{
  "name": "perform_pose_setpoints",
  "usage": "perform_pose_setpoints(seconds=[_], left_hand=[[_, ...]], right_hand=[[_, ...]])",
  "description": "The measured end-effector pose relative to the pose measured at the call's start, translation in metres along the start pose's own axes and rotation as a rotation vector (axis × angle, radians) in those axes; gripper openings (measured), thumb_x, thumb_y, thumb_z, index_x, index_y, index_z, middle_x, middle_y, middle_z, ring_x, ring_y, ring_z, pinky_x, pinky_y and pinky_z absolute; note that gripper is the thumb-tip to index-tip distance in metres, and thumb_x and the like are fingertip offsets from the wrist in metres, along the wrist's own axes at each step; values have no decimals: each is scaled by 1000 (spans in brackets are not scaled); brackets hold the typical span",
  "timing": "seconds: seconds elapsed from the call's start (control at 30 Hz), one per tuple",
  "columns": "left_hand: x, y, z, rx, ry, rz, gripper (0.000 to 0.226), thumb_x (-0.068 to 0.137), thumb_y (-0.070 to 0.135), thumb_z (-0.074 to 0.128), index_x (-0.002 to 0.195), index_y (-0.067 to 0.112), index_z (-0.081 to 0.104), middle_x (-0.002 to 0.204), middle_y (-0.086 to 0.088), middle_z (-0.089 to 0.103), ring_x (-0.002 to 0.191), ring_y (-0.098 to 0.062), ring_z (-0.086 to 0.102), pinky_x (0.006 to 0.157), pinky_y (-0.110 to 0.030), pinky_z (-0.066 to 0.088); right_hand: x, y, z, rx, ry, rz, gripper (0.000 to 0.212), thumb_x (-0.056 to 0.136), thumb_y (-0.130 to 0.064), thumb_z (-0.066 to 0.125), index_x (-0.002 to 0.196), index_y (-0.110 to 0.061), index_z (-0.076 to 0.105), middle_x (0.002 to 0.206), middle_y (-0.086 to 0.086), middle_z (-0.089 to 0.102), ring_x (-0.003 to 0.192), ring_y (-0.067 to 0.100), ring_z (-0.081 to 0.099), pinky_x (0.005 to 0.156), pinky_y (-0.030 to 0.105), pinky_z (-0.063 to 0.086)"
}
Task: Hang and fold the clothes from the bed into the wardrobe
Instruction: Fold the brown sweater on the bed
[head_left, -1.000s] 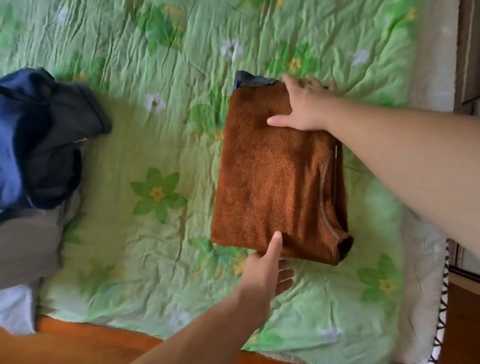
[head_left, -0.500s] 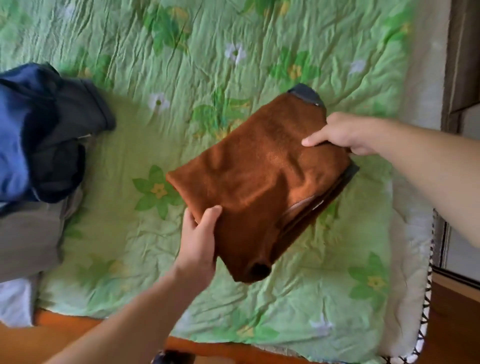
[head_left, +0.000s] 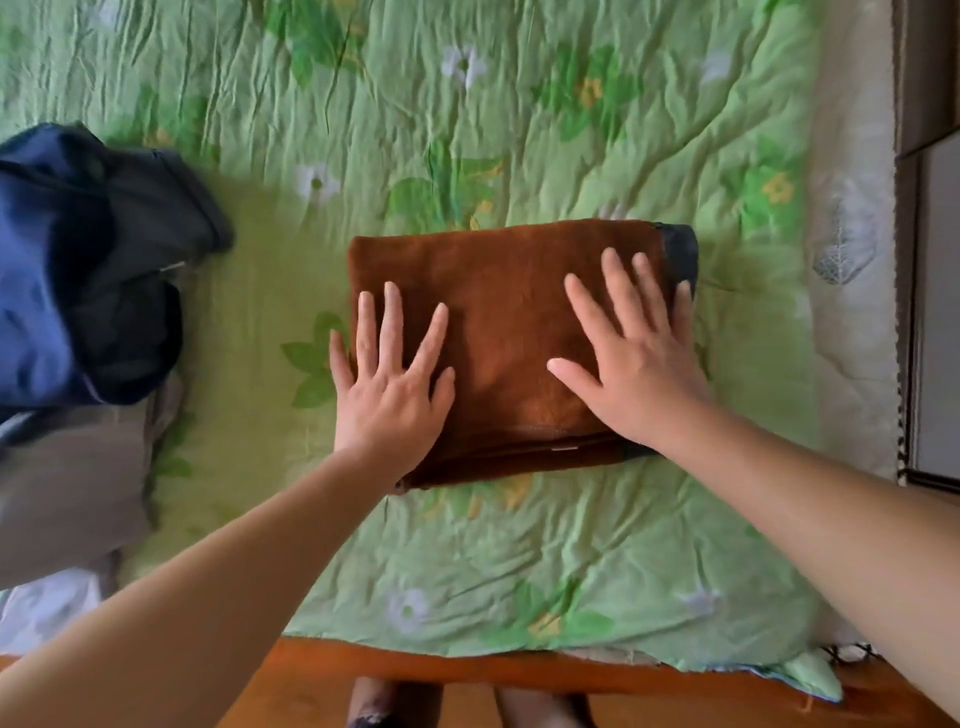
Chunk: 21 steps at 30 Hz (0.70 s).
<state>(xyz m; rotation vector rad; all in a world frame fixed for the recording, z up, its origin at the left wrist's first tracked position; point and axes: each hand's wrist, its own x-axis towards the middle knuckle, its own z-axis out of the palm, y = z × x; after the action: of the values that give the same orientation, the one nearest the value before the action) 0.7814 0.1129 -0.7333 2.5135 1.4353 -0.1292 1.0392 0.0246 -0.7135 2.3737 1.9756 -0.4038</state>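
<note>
**Q:** What lies nearest the viewer?
**A:** The wooden bed edge (head_left: 467, 670), with the green floral quilt (head_left: 519, 545) spread beyond it.

**Q:** How do the hands lie?
**A:** Both lie flat, fingers straight and spread, gripping nothing. The left hand (head_left: 387, 395) presses the left part of the folded brown garment (head_left: 509, 312), its little finger over the edge on the quilt. The right hand (head_left: 631, 374) presses the right part, beside the garment's dark fabric end (head_left: 678, 249).

**Q:** Where is the garment?
**A:** On the quilt, mid-bed, folded into a rectangle lying crosswise.

**Q:** What lies further off?
**A:** At left, well apart, is a heap: a grey garment (head_left: 67, 493), with a navy and black garment (head_left: 78, 260) beyond it. Dark brown furniture (head_left: 924, 78) stands at the right margin.
</note>
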Motion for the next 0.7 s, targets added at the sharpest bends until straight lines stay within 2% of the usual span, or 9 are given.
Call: perform_pose_setpoints(seconds=[0.1,0.23,0.37,0.43,0.57,0.63,0.7], left_hand=[[2,-4,20,33,-23,-4,68,99,55,27,159,42,-1,168,-9,-14,154,-31,-16,116,-67,21],[16,-10,26,51,-76,-6,67,98,58,24,157,43,-4,168,-9,-14,153,-31,-17,114,-65,24],[21,-8,8,4,-11,55,66,97,58,30,158,42,9,168,-9,-8,154,-33,-13,119,-66,12],[36,-11,2,2,37,108,67,98,59,31,158,42,8,169,-9,-8,154,-33,-10,119,-65,9],[60,-20,7,-89,-104,83,66,96,66,25,156,49,3,168,2,-13,154,-21,-17,118,-65,16],[60,-24,10,-177,-73,77,67,95,67,30,156,49,8,168,4,-12,154,-18,-16,121,-56,14],[50,-28,8,-341,-13,13,69,95,64,43,156,46,17,168,4,-9,154,-17,-11,120,-39,9]], right_hand=[[21,-11,26,-161,-121,-114,87,90,-83,16,161,-35,-4,168,8,-17,154,35,-14,117,72,3],[38,-8,45,-179,-190,-66,90,84,-90,6,154,-41,-23,163,3,-34,150,30,-28,114,74,-5],[46,-14,28,-135,-96,-70,89,83,-92,6,156,-45,-17,166,4,-26,152,32,-24,115,73,-5],[61,-16,21,-133,-65,-41,84,86,-89,4,156,-46,-14,167,3,-22,153,32,-22,114,73,-7],[85,-12,24,-163,-136,24,77,86,-86,-5,153,-50,-15,167,-3,-20,152,30,-24,112,76,-6],[85,-10,27,-129,-98,110,77,87,-86,-3,154,-49,-12,169,0,-15,153,32,-19,113,75,-8],[78,-8,28,-48,-40,341,81,86,-88,2,155,-48,-7,169,6,-8,155,34,-11,113,73,-6]])
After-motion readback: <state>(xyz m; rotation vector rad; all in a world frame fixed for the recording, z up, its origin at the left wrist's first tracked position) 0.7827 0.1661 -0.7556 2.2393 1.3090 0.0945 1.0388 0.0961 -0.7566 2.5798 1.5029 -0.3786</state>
